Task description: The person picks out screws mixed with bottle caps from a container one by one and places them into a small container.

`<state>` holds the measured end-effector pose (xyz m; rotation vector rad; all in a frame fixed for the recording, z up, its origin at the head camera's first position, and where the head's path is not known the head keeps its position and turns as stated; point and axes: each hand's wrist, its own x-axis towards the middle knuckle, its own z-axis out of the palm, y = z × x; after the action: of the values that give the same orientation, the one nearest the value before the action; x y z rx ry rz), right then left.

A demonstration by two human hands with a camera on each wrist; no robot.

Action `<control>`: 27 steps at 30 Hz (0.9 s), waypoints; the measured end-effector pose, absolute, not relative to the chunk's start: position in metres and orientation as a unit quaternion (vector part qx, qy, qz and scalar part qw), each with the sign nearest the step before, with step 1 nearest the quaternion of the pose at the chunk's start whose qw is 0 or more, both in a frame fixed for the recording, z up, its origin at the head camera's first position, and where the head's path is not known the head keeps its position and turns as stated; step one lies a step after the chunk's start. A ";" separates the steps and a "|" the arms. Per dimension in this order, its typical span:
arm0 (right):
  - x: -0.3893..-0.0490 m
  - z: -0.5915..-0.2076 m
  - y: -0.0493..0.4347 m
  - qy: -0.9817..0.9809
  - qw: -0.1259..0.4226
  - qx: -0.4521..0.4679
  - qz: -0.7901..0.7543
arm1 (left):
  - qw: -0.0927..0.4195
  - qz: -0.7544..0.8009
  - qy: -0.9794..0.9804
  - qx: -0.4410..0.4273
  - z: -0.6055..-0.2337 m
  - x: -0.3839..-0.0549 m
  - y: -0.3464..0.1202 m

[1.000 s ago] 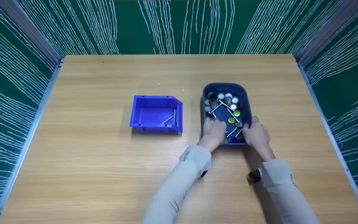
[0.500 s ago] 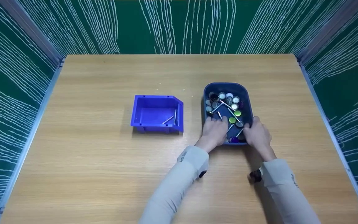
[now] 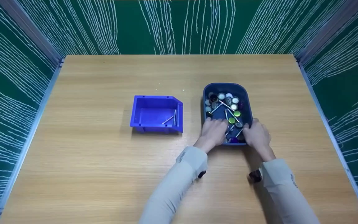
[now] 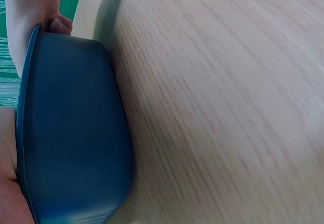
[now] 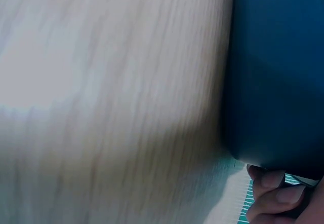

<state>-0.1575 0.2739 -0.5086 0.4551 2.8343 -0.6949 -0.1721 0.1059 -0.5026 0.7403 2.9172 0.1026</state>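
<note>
A dark blue tray (image 3: 249, 102) with rounded corners holds several bottle caps (image 3: 234, 106) and several long metal screws (image 3: 233, 115). My left hand (image 3: 213, 131) reaches over its near left rim, fingers bent down among the contents. Those fingertips are hidden, and I cannot tell whether they pinch anything. At the right side, my right hand (image 3: 256, 135) grips the tray rim, thumb at the inside. Curled fingers (image 5: 276, 196) show against the tray's outer wall (image 5: 278, 82) in the right wrist view. In the left wrist view, the same wall (image 4: 76, 122) stands upright on the table.
A bright blue bin (image 3: 135, 110) stands left of the tray, with two screws (image 3: 175, 117) inside at its right end. Small white specks lie on the wooden table (image 3: 104, 174) behind the bin. Green panels with white lines (image 3: 179, 28) enclose the back and sides.
My left hand has shifted slightly left and its fingers have moved among the screws. Some screws near it lie at new angles. The right hand keeps its hold on the rim.
</note>
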 end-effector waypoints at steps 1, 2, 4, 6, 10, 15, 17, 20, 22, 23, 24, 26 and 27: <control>-0.157 -0.509 0.274 0.956 0.093 0.153 -0.234 | 0.066 0.034 0.967 0.244 -0.502 -0.172 0.106; -0.158 -0.509 0.274 0.956 0.092 0.153 -0.234 | 0.067 0.033 0.967 0.244 -0.502 -0.172 0.106; -0.158 -0.508 0.274 0.955 0.096 0.152 -0.235 | 0.070 0.031 0.967 0.244 -0.501 -0.172 0.106; -0.158 -0.508 0.274 0.955 0.100 0.153 -0.236 | 0.073 0.026 0.966 0.246 -0.500 -0.172 0.106; -0.158 -0.508 0.274 0.955 0.101 0.150 -0.234 | 0.075 0.018 0.965 0.251 -0.498 -0.171 0.107; -0.157 -0.509 0.275 0.956 0.098 0.148 -0.234 | 0.069 0.015 0.964 0.256 -0.497 -0.169 0.107; -0.157 -0.510 0.275 0.956 0.097 0.148 -0.234 | 0.068 0.016 0.964 0.257 -0.497 -0.169 0.107; -0.157 -0.510 0.275 0.957 0.094 0.148 -0.233 | 0.063 0.026 0.963 0.260 -0.497 -0.169 0.106; -0.157 -0.511 0.275 0.957 0.090 0.148 -0.233 | 0.053 0.042 0.963 0.261 -0.497 -0.169 0.105; -0.157 -0.510 0.275 0.957 0.089 0.148 -0.234 | 0.047 0.053 0.963 0.261 -0.496 -0.169 0.105; -0.157 -0.510 0.275 0.957 0.088 0.148 -0.233 | 0.040 0.066 0.963 0.259 -0.495 -0.170 0.104; -0.157 -0.510 0.275 0.957 0.086 0.148 -0.235 | 0.023 0.103 0.962 0.250 -0.493 -0.171 0.102; -0.157 -0.510 0.275 0.957 0.084 0.148 -0.236 | 0.015 0.127 0.962 0.243 -0.492 -0.172 0.100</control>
<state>-0.1569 0.2746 -0.5098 0.4408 2.8542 -0.7056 -0.1715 0.1005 -0.4921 0.7553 2.9924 0.3961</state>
